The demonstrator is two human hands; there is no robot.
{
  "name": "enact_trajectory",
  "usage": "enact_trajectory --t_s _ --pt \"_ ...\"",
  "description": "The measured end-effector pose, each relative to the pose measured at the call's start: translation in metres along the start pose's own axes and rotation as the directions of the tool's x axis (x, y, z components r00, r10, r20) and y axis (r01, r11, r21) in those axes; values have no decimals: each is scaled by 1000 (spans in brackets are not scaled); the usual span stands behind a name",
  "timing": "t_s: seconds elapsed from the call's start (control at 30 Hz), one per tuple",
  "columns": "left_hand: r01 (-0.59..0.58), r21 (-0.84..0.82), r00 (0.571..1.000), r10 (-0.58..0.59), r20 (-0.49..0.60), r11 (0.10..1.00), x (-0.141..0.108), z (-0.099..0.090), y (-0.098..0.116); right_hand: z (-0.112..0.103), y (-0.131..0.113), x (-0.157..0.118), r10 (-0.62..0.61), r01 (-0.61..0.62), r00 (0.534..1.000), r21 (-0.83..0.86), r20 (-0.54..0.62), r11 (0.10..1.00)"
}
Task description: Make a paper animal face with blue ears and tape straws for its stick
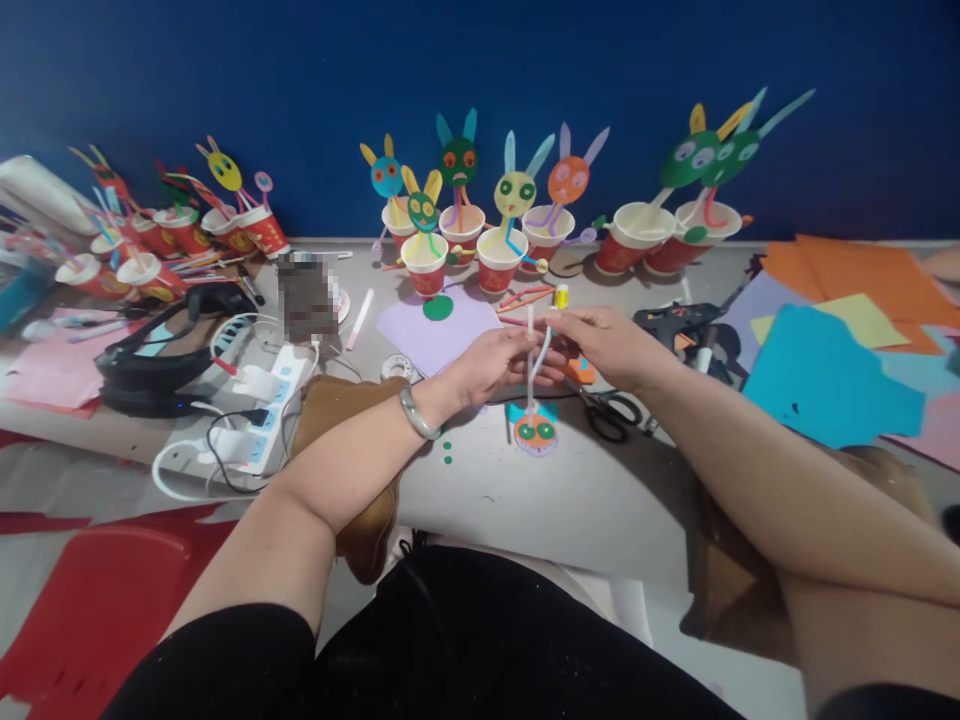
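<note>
My left hand [491,362] has its thumb and fingers closed on a pale pipe cleaner [531,385] in the middle of the desk. From the right, my right hand [604,340] pinches the bent end of a pale strand beside it. At the lower end of the pipe cleaner is a round orange paper face [535,432] with green eyes and a lavender edge. A scrap of blue paper [551,411] lies behind it. Black-handled scissors [611,412] rest under my right hand, near an orange piece of paper [581,371].
Red paper cups [425,268] with paper-faced figures line the blue wall. On the left are a power strip [274,415], cables and a black headset [142,375]. Coloured sheets [832,375] spread at right, near a black glue gun [667,322]. A lavender sheet [420,335] lies beyond my left hand.
</note>
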State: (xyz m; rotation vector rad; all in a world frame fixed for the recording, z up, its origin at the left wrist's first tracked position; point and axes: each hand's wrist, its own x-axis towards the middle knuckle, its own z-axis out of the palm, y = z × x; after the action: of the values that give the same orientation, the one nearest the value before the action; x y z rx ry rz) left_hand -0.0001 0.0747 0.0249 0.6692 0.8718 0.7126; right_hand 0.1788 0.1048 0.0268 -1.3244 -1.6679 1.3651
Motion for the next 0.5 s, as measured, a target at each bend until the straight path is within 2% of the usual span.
enact_trajectory --t_s 0.13,0.2,0.3,0.33,0.4,0.5 --pt "-9 54 1000 7 22 998 -1 2 -3 1 0 -4 -21 27 998 -87 65 996" --pt "-45 71 998 47 -35 996 -1 2 -3 -5 2 -3 -46 46 999 -177 4 983" --pt "-106 66 974 117 -195 992 -1 1 0 -21 7 6 -117 45 980 -394 -161 918" --pt "-130 57 958 140 -250 990 -1 1 2 -28 9 11 -151 42 971 -488 -186 872" --pt "-175 35 926 177 -332 984 -1 0 5 -37 11 24 -210 41 964 -685 -164 727" --pt "-206 0 905 191 -380 979 -2 0 8 -40 12 46 -210 58 977 -902 -37 427"
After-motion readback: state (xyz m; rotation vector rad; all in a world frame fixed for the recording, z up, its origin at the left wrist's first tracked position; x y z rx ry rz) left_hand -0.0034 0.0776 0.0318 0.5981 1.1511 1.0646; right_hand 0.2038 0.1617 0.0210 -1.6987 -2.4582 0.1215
